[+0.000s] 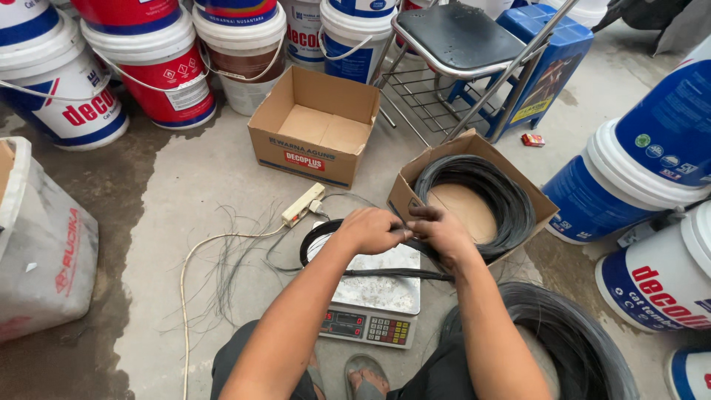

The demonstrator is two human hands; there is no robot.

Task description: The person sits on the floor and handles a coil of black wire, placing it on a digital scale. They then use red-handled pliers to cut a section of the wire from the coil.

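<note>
Both hands met above the scale (378, 292): the left hand (370, 230) and the right hand (442, 231) each pinched black wire (385, 273) between closed fingers, left of the wire-filled box (474, 204).

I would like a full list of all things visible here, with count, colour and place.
wire bundle: one, black, on the scale, gripped by both hands
scale: one, steel top, floor centre
wire coils: two, black, one in the right box, one at bottom right
open boxes: two, brown, centre
power strip: one, cream, left of the scale
paint buckets: many, white, red, blue, along top and right
sack: one, white, left
chair: one, metal, top
left hand: on bundle
right hand: on bundle
</note>
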